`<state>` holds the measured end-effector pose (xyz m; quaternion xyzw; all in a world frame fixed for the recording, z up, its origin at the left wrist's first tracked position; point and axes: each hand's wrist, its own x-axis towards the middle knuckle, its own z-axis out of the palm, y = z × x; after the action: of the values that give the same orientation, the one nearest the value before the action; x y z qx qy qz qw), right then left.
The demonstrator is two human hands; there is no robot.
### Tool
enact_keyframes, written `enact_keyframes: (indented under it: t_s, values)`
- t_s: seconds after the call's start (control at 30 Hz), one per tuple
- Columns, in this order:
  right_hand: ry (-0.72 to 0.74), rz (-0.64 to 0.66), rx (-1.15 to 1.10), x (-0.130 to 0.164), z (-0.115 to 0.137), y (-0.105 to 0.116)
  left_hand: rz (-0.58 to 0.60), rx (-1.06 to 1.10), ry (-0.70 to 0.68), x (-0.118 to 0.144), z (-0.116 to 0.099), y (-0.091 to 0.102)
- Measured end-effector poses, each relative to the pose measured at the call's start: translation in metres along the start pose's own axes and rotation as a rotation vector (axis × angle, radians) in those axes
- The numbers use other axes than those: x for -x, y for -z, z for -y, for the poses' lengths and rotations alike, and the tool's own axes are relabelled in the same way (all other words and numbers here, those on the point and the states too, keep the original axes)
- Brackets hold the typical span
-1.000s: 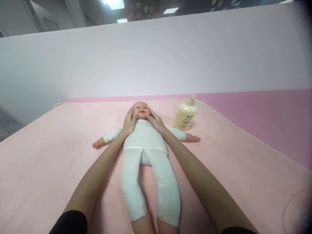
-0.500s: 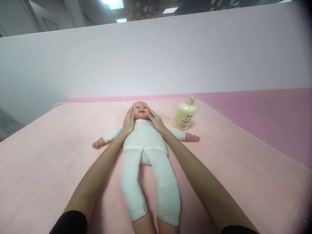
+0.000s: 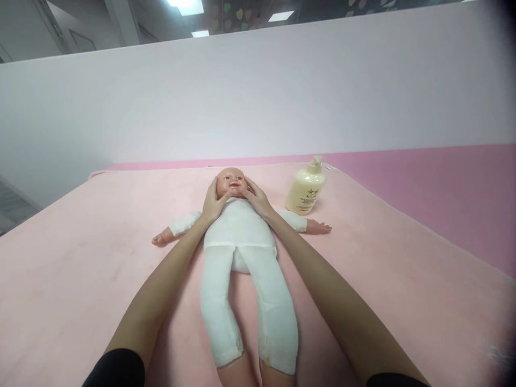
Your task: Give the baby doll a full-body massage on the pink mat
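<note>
A baby doll (image 3: 239,231) lies on its back on a pink blanket (image 3: 80,258), with a white cloth body and limbs and its arms stretched out sideways. My left hand (image 3: 212,203) cups one side of the doll's head, fingers along the cheek and ear and thumb on the chin. On the opposite side, my right hand (image 3: 260,201) holds the head in the same way, its thumb also at the chin. The two thumb tips are close together below the mouth. The fingertips are partly hidden beside the head.
A pale yellow pump bottle (image 3: 305,188) stands on the blanket just beyond the doll's arm on the right. Behind the blanket rises a white partition (image 3: 258,97). A darker pink surface (image 3: 423,199) shows past the blanket's right edge.
Both thumbs have moved from beside the cheeks down and inward to the doll's chin. The fingers stay at the sides of the head. Doll and bottle have not moved.
</note>
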<state>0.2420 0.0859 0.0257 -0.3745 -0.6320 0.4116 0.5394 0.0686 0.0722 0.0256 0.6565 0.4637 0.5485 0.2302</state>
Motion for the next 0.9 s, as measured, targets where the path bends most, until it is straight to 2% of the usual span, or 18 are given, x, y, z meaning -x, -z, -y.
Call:
enact_keyframes:
  t_s: [0.47,0.9]
  values:
    - [0.042,0.043,-0.016,0.001,-0.002,0.001,0.041,-0.058,-0.044,-0.003,0.007,0.001]
    - [0.045,0.015,0.016,-0.003,-0.009,0.002,0.029,-0.043,-0.038,-0.004,0.007,0.000]
